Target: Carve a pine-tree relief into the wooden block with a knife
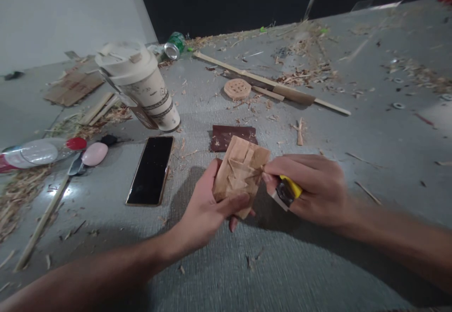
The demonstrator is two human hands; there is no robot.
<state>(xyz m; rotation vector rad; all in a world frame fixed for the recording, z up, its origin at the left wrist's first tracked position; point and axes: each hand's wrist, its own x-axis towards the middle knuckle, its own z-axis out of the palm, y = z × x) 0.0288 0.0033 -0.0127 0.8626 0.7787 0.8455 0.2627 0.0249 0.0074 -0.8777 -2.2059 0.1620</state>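
A light wooden block (241, 168) with carved, angular facets is held tilted above the grey surface. My left hand (212, 204) wraps round its left side and lower edge, the thumb lying across its face. At the block's right edge, my right hand (307, 182) has thumb and forefinger pinched together, and a yellow and black cutter (290, 188) is gripped in its palm. Whether the fingertips also pinch a sliver of wood is too small to tell. Just behind the block lies a dark brown sheet (226, 138), partly hidden by it.
A black phone (150, 171) lies left of my left hand, with a lidded paper cup (144, 86) behind it. Farther back are a green can (174, 45), a round wooden piece (237, 88) and a long stick (332, 106). A bottle (38, 153) lies far left. Shavings are scattered about.
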